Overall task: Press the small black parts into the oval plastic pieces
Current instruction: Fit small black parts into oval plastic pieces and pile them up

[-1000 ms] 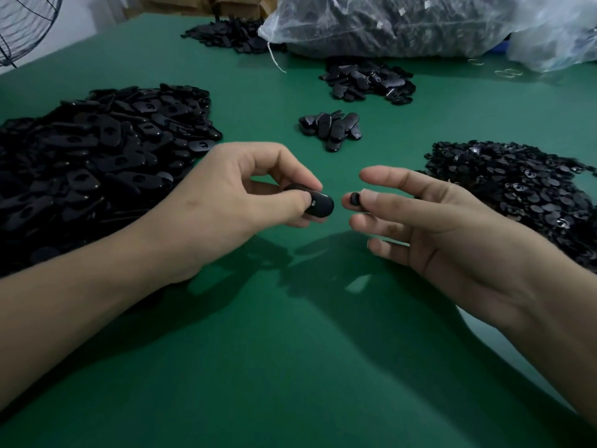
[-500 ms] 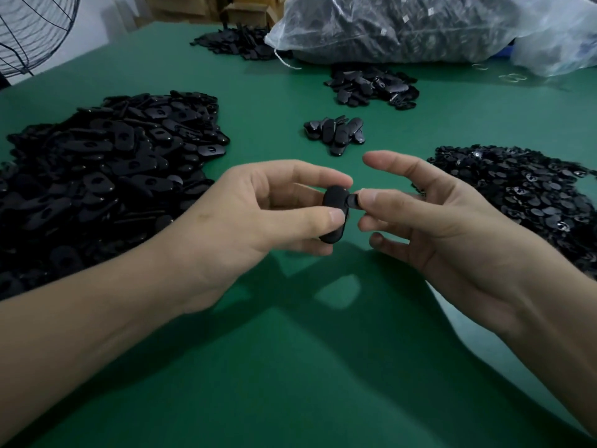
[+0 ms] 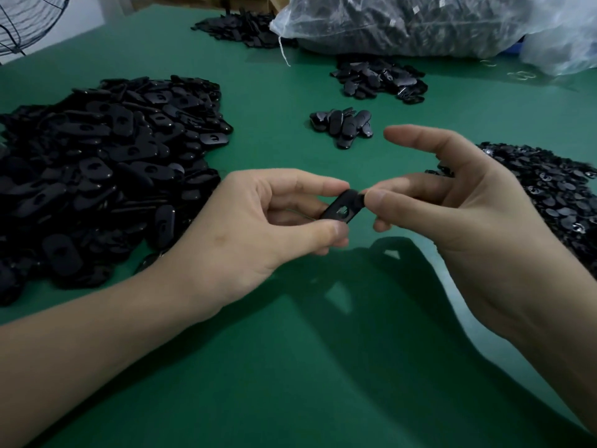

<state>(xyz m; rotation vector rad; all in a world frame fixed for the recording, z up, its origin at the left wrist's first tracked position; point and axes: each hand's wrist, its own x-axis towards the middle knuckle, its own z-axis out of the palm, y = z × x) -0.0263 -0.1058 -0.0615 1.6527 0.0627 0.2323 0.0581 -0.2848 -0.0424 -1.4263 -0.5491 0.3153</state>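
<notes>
Thumb and forefinger of the left hand (image 3: 258,227) pinch one oval piece (image 3: 339,208) by its lower end and hold it tilted in the air above the green table (image 3: 290,367), with its hole turned toward the camera. The right hand (image 3: 458,221) meets it from the other side. Its thumb (image 3: 381,202) and a bent finger behind close on the piece's upper end, while the forefinger (image 3: 420,140) sticks out straight and touches nothing.

A second ago the hands were apart, and a small black part sat on the tip of the right thumb. Half a second ago that part was brought against the oval piece. Now the part cannot be seen on its own. It may be under the thumb or already in the hole, and the view does not show which. It looks as though the press is happening or has just finished. The piece has also been turned so that its hole shows, perhaps to check the fit.

Beyond the hands, to the left, lies a large heap of oval pieces (image 3: 97,163). To the right is a heap of small black parts (image 3: 555,195). Straight ahead sits a small cluster of pieces (image 3: 342,127), probably finished ones, with another pile (image 3: 378,79) behind it. A clear plastic bag (image 3: 403,24) full of dark parts lies at the far edge. Judging by these heaps, most of the work is not yet done.
</notes>
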